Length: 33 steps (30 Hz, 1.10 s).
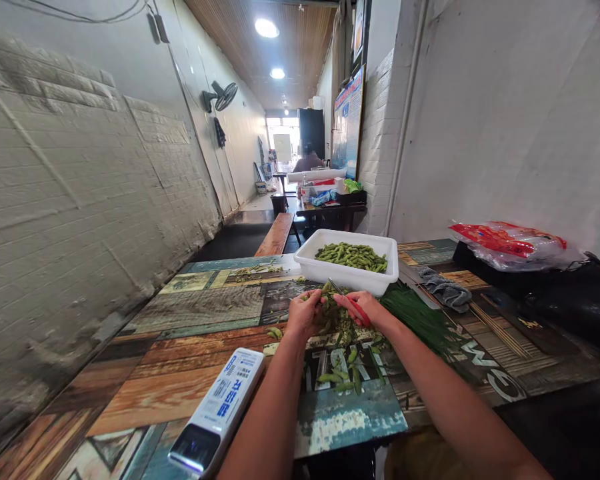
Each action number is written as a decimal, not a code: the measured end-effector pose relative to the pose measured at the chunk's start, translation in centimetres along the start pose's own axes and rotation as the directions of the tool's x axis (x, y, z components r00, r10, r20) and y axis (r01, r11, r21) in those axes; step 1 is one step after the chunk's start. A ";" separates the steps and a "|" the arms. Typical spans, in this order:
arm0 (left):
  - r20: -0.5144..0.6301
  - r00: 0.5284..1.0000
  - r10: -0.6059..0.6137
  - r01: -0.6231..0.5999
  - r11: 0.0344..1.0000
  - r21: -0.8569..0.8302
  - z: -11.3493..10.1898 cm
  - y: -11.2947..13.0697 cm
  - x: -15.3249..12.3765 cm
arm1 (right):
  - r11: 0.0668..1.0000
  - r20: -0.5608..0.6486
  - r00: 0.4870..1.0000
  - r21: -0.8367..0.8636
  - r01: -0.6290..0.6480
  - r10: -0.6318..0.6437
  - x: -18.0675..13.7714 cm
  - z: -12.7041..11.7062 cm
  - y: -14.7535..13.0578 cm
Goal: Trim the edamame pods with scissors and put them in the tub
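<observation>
My left hand [306, 311] is closed on a green edamame pod [327, 291], pinched at the fingertips. Red-handled scissors [361, 311] are gripped in my right hand [363, 307], their metal blades pointing up and left close to the pod. Beneath both hands lies a heap of pods and trimmed bits [347, 330]. Several loose pods [343, 379] rest on the table nearer to me. Just beyond my hands, a white plastic tub [347, 275] holds many green pods [353, 256].
A bundle of long green chives [417, 320] lies right of the tub. A white boxed device [223, 407] sits on the patterned table [190, 360] at left. Farther right are a grey cloth [445, 290], wooden skewers [500, 330] and a red-and-clear plastic package [515, 243].
</observation>
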State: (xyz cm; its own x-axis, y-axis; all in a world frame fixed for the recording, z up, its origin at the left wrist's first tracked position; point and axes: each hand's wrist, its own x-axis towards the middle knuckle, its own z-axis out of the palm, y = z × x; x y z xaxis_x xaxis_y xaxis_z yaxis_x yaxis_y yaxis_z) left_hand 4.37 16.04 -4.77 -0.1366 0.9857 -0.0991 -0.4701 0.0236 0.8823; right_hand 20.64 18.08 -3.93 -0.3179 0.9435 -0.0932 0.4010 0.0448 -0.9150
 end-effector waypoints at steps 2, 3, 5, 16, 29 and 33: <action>0.008 1.000 -0.012 0.012 1.000 -0.001 -0.1 0.1 0.1 | 1.000 0.030 1.000 0.016 -0.002 0.001 -0.1 0.1 0.2; 0.017 1.000 -0.024 0.024 1.000 0.007 -0.1 0.1 0.1 | 1.000 0.029 1.000 0.015 0.011 -0.011 -0.1 0.2 0.2; 0.035 0.998 -0.044 0.043 0.999 0.023 -0.1 0.1 0.2 | 0.999 0.007 0.999 -0.012 0.049 -0.049 -0.2 0.3 0.3; 0.040 0.998 -0.049 0.056 0.981 -0.185 0.7 -0.4 0.1 | 0.977 -0.031 0.991 -0.173 0.125 -0.132 -0.7 0.9 -0.2; -0.085 0.990 0.109 -0.103 0.992 0.069 0.7 -1.4 0.3 | 0.987 -0.044 0.991 -0.106 0.119 -0.124 -0.8 0.6 -0.6; -0.030 0.996 0.078 -0.073 0.986 0.148 0.9 -0.8 -0.1 | 0.959 -0.021 0.980 -0.213 0.187 -0.196 -0.8 0.0 -0.8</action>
State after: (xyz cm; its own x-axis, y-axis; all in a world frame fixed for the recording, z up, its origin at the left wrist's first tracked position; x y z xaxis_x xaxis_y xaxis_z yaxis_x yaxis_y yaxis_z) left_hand 5.54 16.06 -5.07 -0.1990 0.9790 -0.0433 -0.3249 -0.0242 0.9454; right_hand 20.62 17.29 -3.12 -0.3723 0.9231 0.0965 0.5080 0.2897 -0.8112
